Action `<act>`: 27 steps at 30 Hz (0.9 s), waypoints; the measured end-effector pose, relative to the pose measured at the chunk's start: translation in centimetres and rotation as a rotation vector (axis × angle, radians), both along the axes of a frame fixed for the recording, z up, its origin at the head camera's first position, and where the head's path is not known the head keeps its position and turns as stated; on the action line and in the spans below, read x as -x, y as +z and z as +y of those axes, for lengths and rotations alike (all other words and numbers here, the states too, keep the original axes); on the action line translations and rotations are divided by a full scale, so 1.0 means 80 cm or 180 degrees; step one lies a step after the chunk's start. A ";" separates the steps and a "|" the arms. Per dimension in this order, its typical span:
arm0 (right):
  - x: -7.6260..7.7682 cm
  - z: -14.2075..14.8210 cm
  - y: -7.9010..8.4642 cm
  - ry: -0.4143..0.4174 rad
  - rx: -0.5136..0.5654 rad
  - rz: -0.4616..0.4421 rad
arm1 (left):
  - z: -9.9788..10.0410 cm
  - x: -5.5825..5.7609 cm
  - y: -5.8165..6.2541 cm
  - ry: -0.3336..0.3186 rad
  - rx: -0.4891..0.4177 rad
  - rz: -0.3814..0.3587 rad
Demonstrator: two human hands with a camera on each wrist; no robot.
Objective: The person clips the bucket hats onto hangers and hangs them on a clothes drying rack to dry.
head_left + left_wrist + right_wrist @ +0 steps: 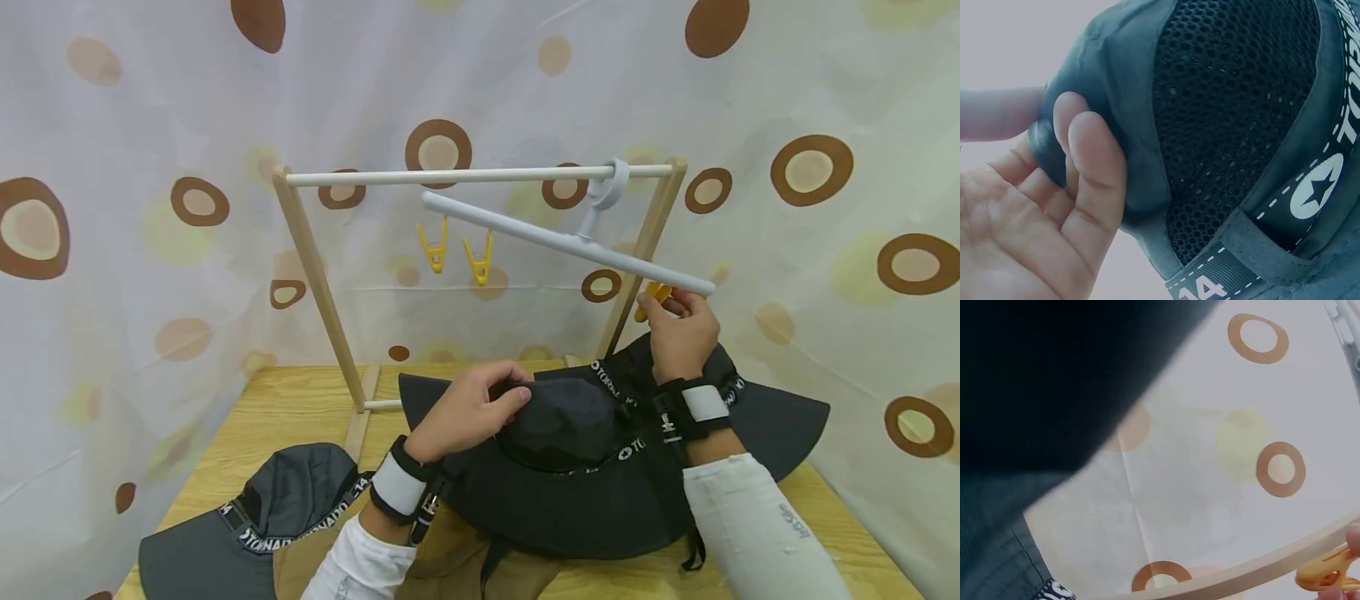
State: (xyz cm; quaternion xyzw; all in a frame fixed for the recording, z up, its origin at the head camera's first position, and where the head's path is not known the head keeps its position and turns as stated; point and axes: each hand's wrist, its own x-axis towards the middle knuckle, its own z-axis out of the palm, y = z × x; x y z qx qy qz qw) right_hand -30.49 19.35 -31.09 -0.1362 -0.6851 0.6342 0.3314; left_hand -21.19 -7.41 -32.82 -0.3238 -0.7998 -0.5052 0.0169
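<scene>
My left hand [480, 408] pinches the crown of a black wide-brimmed hat [570, 517]; the left wrist view shows the crown's mesh panel [1229, 119] and its lettered band beside the fingers [1094, 150]. My right hand [684, 333] holds a yellow clip [651, 302] just under the low right end of a white hanger [555, 239]. That clip [1322, 573] is partly cut off in the right wrist view. More black brim cloth [780, 417] spreads below the right hand; whether it belongs to the same hat I cannot tell.
The hanger hooks over the white bar [480, 176] of a wooden rack [318, 283] and tilts down to the right. Two yellow clips [433, 250] hang from its left part. A grey and tan cap [300, 492] lies at the front left of the wooden table [262, 408].
</scene>
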 end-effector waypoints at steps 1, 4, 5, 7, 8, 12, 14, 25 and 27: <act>-0.001 0.002 0.002 0.0038 -0.0026 -0.0027 | 0.002 0.002 0.001 -0.0002 -0.0005 0.0023; -0.005 0.008 0.006 0.0106 -0.0090 -0.0105 | 0.010 0.011 0.003 0.0006 0.0015 0.0117; -0.007 0.009 0.007 0.0094 -0.0152 -0.0137 | 0.014 0.014 0.005 0.0008 0.0035 0.0153; -0.011 0.011 0.010 0.0084 -0.0236 -0.0149 | 0.022 0.020 0.007 -0.0004 0.0055 0.0191; -0.012 0.012 0.011 0.0083 -0.0278 -0.0146 | 0.026 0.024 0.009 -0.0005 0.0079 0.0216; -0.017 0.014 0.018 0.0102 -0.0457 -0.0038 | 0.044 0.039 0.018 -0.0018 0.0135 0.0288; -0.019 0.014 0.022 0.0136 -0.0499 -0.0002 | 0.053 0.047 0.022 -0.0004 0.0171 0.0331; -0.029 0.016 0.036 0.0217 -0.0638 -0.0142 | 0.097 0.082 0.020 0.0118 0.0320 0.0253; -0.031 0.017 0.037 0.0244 -0.0687 -0.0146 | 0.102 0.087 0.018 0.0113 0.0361 0.0214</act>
